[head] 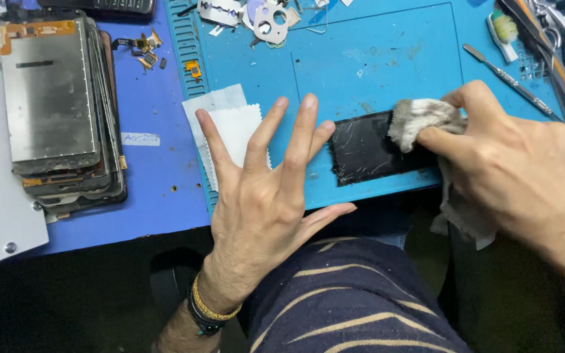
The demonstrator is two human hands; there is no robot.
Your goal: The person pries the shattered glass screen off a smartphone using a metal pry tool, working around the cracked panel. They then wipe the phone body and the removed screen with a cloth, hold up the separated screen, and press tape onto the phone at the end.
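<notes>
Left hand point(266, 196) splayed, holding nothing, right hand point(518, 157) pinching grey cloth point(423, 117) on cracked black screen point(367, 150) — white wipes point(230, 124), stacked panels point(60, 111) alongside

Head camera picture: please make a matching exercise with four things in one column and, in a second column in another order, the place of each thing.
Things:
1. grey cloth
2. stack of screen panels
3. white wipe
4. metal spudger

Places:
A. on the blue table at far left, off the mat
B. under the right hand, pressed on the cracked black glass
C. on the mat, upper right, lying slantwise
D. on the mat's left edge, partly behind the left hand

Pairs: 1-B, 2-A, 3-D, 4-C
</notes>
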